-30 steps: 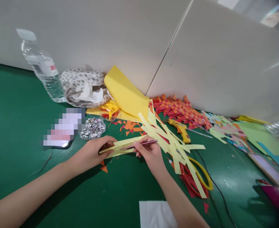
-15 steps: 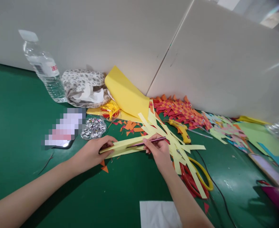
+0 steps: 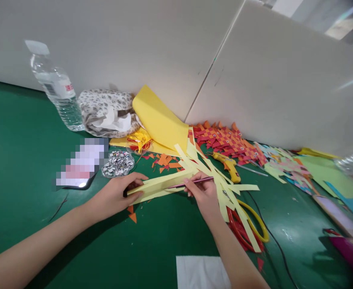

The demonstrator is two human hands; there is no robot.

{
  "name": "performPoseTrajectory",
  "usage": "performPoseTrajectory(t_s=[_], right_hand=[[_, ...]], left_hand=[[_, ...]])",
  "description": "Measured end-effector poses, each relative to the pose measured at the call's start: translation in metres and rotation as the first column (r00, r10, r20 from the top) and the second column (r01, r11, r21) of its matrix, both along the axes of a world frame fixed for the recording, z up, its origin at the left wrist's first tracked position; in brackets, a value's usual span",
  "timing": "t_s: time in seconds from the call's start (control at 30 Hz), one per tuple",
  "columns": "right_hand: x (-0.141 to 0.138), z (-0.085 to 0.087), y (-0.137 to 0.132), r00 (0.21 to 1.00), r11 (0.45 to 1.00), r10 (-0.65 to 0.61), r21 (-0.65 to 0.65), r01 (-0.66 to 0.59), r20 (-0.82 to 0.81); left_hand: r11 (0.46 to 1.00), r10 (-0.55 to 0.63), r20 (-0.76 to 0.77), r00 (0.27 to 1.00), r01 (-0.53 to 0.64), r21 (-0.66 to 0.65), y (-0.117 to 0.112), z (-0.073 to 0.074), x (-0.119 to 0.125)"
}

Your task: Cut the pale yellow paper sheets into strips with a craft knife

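Note:
My left hand point(image 3: 116, 197) pinches the left end of a pale yellow paper strip point(image 3: 157, 186), which has a lengthwise ridge or overlap and lies above the green table. My right hand point(image 3: 205, 198) grips a slim dark pink pen point(image 3: 176, 186), fingers closed round it. The pen lies almost flat along the strip, its tip on or just over the paper; contact cannot be made out. Loose pale yellow strips point(image 3: 233, 200) are heaped in a crisscross beside and under my right hand. Small orange scraps point(image 3: 132, 217) lie below the strip.
Behind are a water bottle point(image 3: 56, 88), a patterned tissue pouch point(image 3: 104, 108) and a yellow sheet point(image 3: 161, 116). A phone point(image 3: 83, 164) lies left, near googly eyes point(image 3: 118, 163). Red-orange woven paper fish point(image 3: 227, 140), a glue gun point(image 3: 229, 164) and red-handled scissors point(image 3: 239, 228) lie right.
My right hand and the pen have slid slightly right along the strip. My left hand keeps its hold on the strip's left end.

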State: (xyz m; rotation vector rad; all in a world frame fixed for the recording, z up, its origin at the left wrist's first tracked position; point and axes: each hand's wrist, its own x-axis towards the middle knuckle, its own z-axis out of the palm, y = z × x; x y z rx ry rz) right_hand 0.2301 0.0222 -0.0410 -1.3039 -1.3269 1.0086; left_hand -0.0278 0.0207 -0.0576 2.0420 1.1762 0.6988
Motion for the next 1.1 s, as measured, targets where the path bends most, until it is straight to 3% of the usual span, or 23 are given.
performPoseTrajectory(t_s=[0.2, 0.4, 0.73, 1.1], right_hand=[[0.006, 0.004, 0.003, 0.999, 0.999, -0.039, 0.014, 0.039, 0.017], [0.001, 0.003, 0.0, 0.994, 0.996, -0.085, 0.023, 0.087, -0.069], [-0.033, -0.006, -0.003, 0.971, 0.969, 0.147, -0.17, -0.179, -0.187], [-0.029, -0.007, 0.0, 0.977, 0.972, 0.128, -0.172, -0.157, -0.17]], left_hand=[[0.994, -0.101, 0.031, 0.994, 0.102, -0.044, -0.001, 0.006, -0.009], [0.994, -0.072, 0.017, 0.997, 0.074, -0.084, -0.001, 0.006, -0.008], [0.994, -0.055, -0.024, 0.998, 0.052, -0.093, 0.001, 0.005, -0.007], [0.993, -0.049, -0.025, 0.999, 0.046, -0.11, 0.003, 0.004, -0.008]])
